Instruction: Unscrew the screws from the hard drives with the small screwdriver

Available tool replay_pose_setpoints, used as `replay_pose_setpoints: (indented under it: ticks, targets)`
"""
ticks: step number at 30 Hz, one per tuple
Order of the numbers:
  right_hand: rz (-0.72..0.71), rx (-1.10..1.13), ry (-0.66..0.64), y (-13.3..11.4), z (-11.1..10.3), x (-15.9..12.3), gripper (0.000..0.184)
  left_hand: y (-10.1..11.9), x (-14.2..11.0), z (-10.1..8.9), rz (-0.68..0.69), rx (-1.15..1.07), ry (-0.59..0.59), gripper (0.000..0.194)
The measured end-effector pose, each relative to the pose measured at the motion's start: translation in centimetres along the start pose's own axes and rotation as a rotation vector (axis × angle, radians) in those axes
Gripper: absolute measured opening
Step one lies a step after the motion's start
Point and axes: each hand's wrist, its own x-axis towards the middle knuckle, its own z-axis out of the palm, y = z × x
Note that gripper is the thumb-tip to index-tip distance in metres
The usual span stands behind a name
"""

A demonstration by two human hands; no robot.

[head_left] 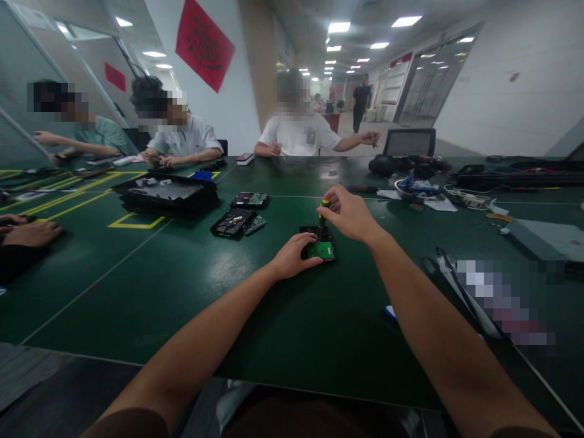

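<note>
A small black hard drive with a green circuit board (321, 248) lies on the dark green table (191, 286) in front of me. My left hand (292, 255) rests on its left side, fingers curled against it, holding it down. My right hand (349, 213) pinches the yellow-topped handle of a screwdriver (323, 214) that stands upright with its tip on the drive.
Two more opened drives (233, 222) and a circuit board (250, 199) lie further left, beside a black tray (166, 193). Cables, a bowl (413, 190) and tools clutter the right side. Three people sit at the far edge; another person's hand (30, 232) rests at left.
</note>
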Motion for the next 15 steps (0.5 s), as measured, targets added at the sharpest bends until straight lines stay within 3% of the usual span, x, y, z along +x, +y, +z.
replay_pose_setpoints:
  ticks: [5,15]
  targets:
    - [-0.024,-0.034,0.064,0.01,0.57,0.02,0.024,-0.06,-0.01,-0.01,-0.005,0.009,-0.001,0.066]
    - [-0.062,-0.048,0.036,-0.65,0.04,0.03,0.014,-0.03,0.01,-0.01,-0.009,0.004,-0.004,0.066]
